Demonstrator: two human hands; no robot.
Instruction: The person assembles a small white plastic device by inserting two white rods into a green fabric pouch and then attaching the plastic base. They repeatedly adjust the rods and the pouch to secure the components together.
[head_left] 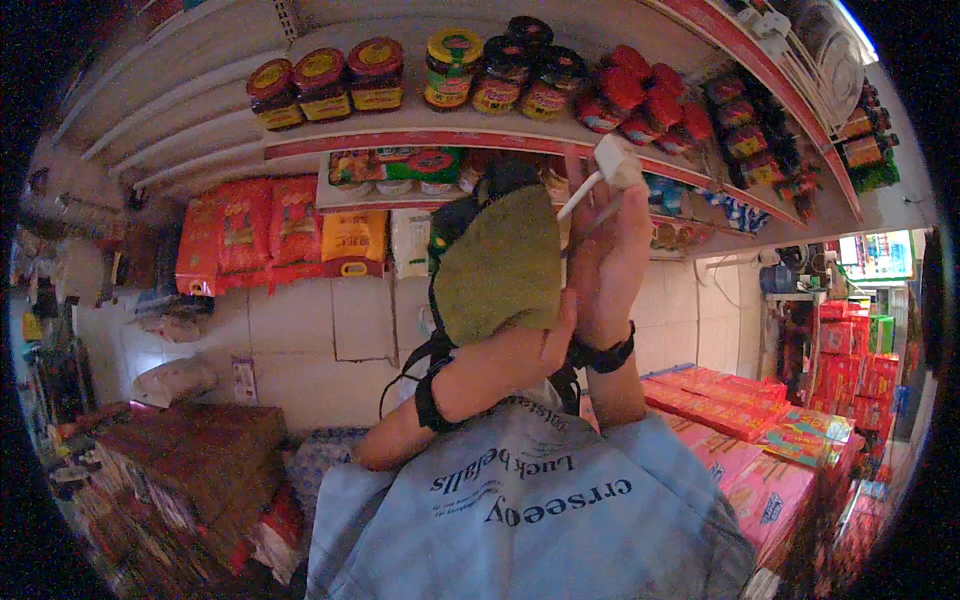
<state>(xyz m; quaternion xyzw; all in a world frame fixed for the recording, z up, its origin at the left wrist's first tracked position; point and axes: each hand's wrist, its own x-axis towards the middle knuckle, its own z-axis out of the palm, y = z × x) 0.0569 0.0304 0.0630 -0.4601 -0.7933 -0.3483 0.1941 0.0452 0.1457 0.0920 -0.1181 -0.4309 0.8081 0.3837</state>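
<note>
Both my hands are raised close together in front of the shelves, overlapping and somewhat blurred. My right hand [612,255] points upward with long fingers around a white block on a thin white stick [616,163]; its exact kind is unclear. Crossing from the lower left, my left hand [562,318] meets the right one near its palm, and its fingers are partly hidden and smeared. Just left of the hands is an olive-green cloth-like piece [500,265] with black straps, touching or overlapping my left forearm. Each wrist bears a black band.
Overhead, a shelf [420,140] carries jars with dark red lids [375,75], black-lidded jars [500,75] and red-lidded jars [650,100]. Red bags [245,230] hang or stand at left. Brown cartons [190,450] are low left; red and pink boxes [720,405] are stacked right.
</note>
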